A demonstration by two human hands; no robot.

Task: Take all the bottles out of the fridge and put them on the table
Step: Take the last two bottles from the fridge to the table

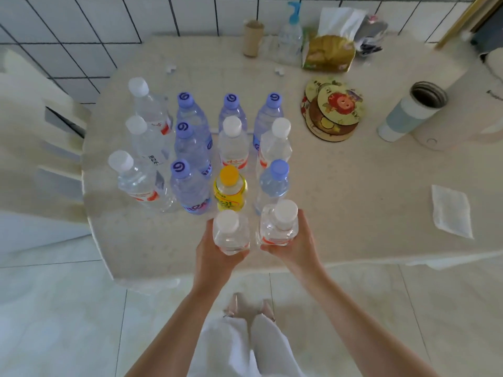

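My left hand (211,257) grips a clear white-capped water bottle (230,232) upright at the near edge of the cream table (353,202). My right hand (296,246) grips a second clear white-capped bottle (279,224) beside it. Just beyond them stand several bottles in rows: a yellow bottle with an orange cap (230,190), blue-capped bottles such as the bottle (190,189), and white-capped ones such as the bottle (137,180). Whether the two held bottles touch the tabletop I cannot tell. The fridge is out of view.
A stack of round coasters (333,112), an open thermos cup (411,112) and a white appliance (462,104) stand at right. A folded napkin (451,210) lies near the right edge. A tissue pack (329,50), spray bottle (290,42) and cardboard tube (253,38) line the tiled wall.
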